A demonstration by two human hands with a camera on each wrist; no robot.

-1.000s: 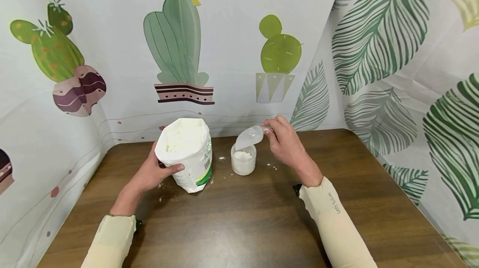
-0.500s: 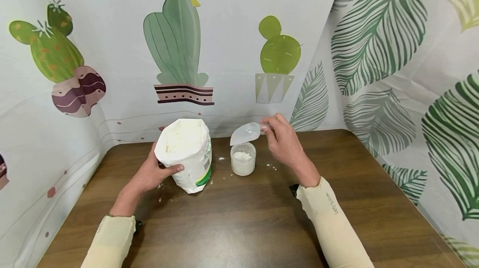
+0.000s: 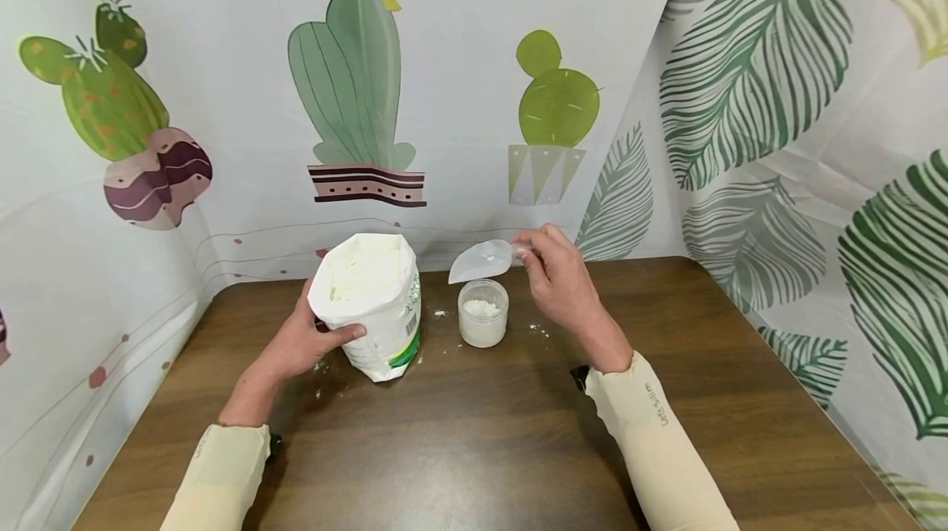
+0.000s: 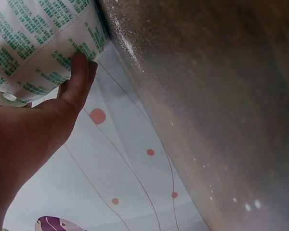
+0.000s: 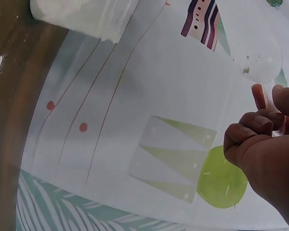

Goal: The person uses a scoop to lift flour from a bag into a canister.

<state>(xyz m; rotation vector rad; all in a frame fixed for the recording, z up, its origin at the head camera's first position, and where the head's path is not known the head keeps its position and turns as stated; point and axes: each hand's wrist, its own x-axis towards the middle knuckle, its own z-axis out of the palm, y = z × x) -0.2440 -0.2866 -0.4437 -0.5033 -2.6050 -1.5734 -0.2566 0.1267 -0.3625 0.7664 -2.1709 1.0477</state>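
My left hand [image 3: 307, 337] grips the side of a white paper bag [image 3: 374, 350] full of white powder, its thumb across the front. In the left wrist view, green print covers the bag [image 4: 26, 45] beside my fingers. My right hand [image 3: 559, 272] pinches the handle of a translucent plastic scoop [image 3: 481, 259], which is level just above a clear round jar [image 3: 483, 332]. White powder partly fills the jar. In the right wrist view, the scoop [image 5: 255, 48] shows a few powder specks, and its handle runs into my curled fingers.
Spilled powder [image 3: 440, 314] dots the brown wooden table [image 3: 444, 449] around the jar and the bag. A fabric backdrop [image 3: 459, 86] printed with cacti and leaves hangs right behind the table's far edge.
The scoop has risen slightly from the jar's mouth and swung from tilted tip-down to nearly level, shifting a little left. The left hand and the bag have stayed in place.
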